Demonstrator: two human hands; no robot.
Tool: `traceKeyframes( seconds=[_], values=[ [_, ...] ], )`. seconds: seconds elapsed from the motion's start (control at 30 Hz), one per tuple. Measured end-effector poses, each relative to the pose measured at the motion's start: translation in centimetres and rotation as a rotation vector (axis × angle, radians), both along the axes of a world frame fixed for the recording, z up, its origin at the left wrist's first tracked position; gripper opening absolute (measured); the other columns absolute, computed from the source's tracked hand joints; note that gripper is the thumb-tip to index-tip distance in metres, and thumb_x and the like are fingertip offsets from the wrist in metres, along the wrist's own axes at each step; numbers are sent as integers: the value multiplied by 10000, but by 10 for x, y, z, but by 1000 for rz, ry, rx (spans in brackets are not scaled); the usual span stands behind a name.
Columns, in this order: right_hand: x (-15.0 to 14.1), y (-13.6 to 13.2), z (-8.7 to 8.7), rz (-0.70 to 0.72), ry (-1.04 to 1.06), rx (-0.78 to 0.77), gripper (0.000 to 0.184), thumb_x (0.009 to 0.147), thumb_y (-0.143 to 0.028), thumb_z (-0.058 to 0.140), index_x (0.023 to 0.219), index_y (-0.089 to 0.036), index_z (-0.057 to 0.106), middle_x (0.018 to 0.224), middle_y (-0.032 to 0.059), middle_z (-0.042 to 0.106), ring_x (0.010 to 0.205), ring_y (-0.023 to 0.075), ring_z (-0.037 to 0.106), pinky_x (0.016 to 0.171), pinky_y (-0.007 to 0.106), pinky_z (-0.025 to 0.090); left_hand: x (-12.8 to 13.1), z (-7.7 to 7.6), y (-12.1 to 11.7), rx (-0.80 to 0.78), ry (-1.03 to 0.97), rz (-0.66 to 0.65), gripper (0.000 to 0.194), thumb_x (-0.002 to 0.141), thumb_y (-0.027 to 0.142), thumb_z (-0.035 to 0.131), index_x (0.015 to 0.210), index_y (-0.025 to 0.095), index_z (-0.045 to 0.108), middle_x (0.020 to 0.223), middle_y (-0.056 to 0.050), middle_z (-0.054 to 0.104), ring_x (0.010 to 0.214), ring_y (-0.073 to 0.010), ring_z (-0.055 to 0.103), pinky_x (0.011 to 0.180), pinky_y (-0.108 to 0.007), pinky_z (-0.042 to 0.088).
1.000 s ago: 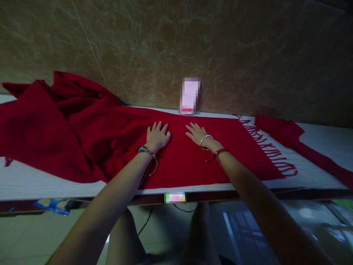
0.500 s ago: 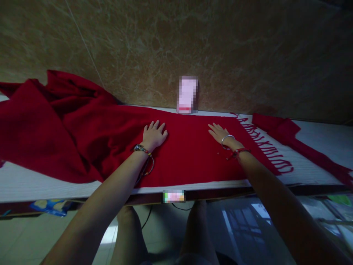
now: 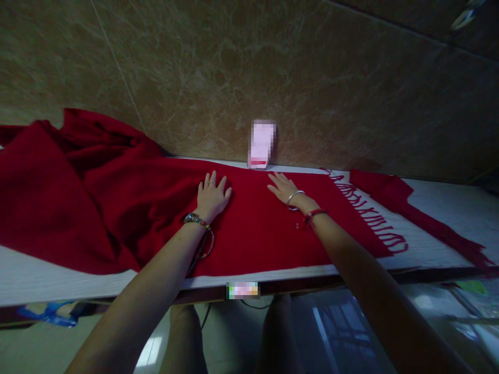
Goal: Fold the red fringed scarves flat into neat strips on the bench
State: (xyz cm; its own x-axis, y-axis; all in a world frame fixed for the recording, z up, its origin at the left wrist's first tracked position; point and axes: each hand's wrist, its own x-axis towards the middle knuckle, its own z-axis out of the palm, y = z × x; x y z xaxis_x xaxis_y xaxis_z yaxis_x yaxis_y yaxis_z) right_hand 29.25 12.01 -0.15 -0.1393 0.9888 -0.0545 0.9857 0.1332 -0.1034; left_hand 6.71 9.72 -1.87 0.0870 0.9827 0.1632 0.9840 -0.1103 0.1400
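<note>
A long red scarf [image 3: 257, 228] lies spread across a white table [image 3: 54, 280]. Its fringed end [image 3: 370, 218] points right and its other part is bunched in folds at the left [image 3: 58, 192]. My left hand [image 3: 211, 195] rests flat on the scarf with fingers spread, a beaded bracelet on the wrist. My right hand [image 3: 283, 188] also lies flat and open on the cloth, a little to the right, near the far edge, with a silver bangle and a red string on the wrist.
A small pink box [image 3: 262, 145] stands against the brown marble wall [image 3: 273, 78] just behind my hands. A second red fringed cloth [image 3: 405, 205] lies at the right. Under the table edge I see my legs and the tiled floor.
My right hand slid out to the right over the scarf, then came back left toward the middle. My left hand stayed pressed in place. The view shifted slightly.
</note>
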Motion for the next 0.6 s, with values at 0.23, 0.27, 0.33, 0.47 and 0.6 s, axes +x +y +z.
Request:
traceKeyframes(
  seconds=[0.23,0.27,0.33,0.47,0.6],
  values=[
    [-50,9,-9,352,7,-133,549,921,-448,315,1438,-262,287,1530,36,200,1403,239,146,1116,510,160,-4,-3,5,-122,66,45,583,926,473,235,1402,160,363,1482,-169,283,1373,-292,242,1078,-445,258],
    [-42,10,-12,343,5,-130,544,921,-447,316,1437,-280,283,1530,24,201,1403,235,144,1116,511,159,-4,-4,6,-126,77,46,583,926,473,229,1407,167,353,1487,-161,275,1375,-288,238,1077,-445,259],
    [-18,16,-17,290,-8,-106,541,922,-439,307,1443,-299,260,1535,6,182,1405,228,128,1120,507,152,-4,-3,6,-133,95,50,581,925,469,224,1414,177,341,1491,-148,271,1378,-282,232,1076,-444,262],
    [50,37,-26,90,-38,-84,535,920,-426,285,1440,-303,265,1532,5,199,1401,230,151,1113,512,184,-2,-1,5,-147,108,61,580,926,461,229,1417,172,334,1492,-143,269,1380,-274,226,1084,-427,252],
    [129,64,-38,-104,-59,-18,526,913,-394,253,1427,-290,298,1512,30,268,1383,240,224,1080,545,248,-1,0,5,-162,120,72,571,929,451,226,1415,174,341,1493,-134,271,1380,-272,229,1080,-426,259]
  ],
)
